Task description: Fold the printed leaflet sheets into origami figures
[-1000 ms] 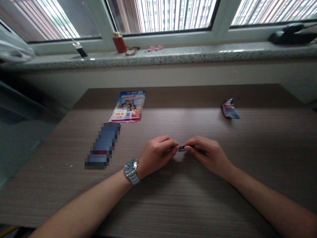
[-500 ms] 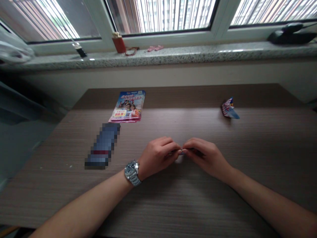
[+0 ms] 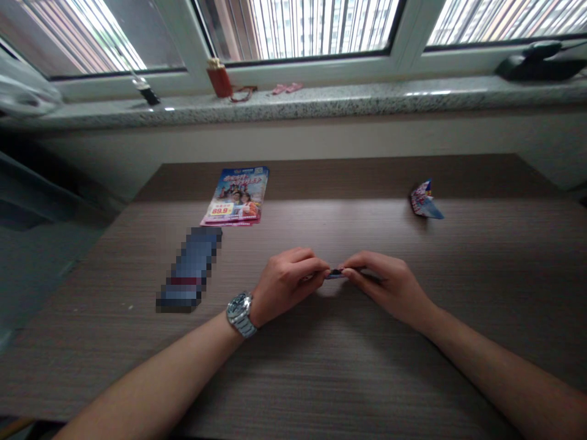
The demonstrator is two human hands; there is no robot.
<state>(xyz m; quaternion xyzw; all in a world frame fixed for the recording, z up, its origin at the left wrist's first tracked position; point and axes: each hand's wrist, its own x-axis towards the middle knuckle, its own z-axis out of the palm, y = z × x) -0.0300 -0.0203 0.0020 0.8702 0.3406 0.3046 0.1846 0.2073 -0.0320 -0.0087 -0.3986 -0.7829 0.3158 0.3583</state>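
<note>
My left hand, with a metal watch on its wrist, pinches the left end of a small folded paper piece over the middle of the table. The fingers of my right hand are closed on the right end of the same piece. It is thin, dark and bluish, and mostly hidden by the fingertips. A folded colourful paper shape rests on the table at the back right. Printed flyers lie stacked at the back left.
A blurred-out dark flat object lies left of my left hand on the brown table. On the stone windowsill are a red container, pink pieces and a black object.
My hands have moved slightly apart and a little farther from me. More of the paper piece shows between the fingertips.
</note>
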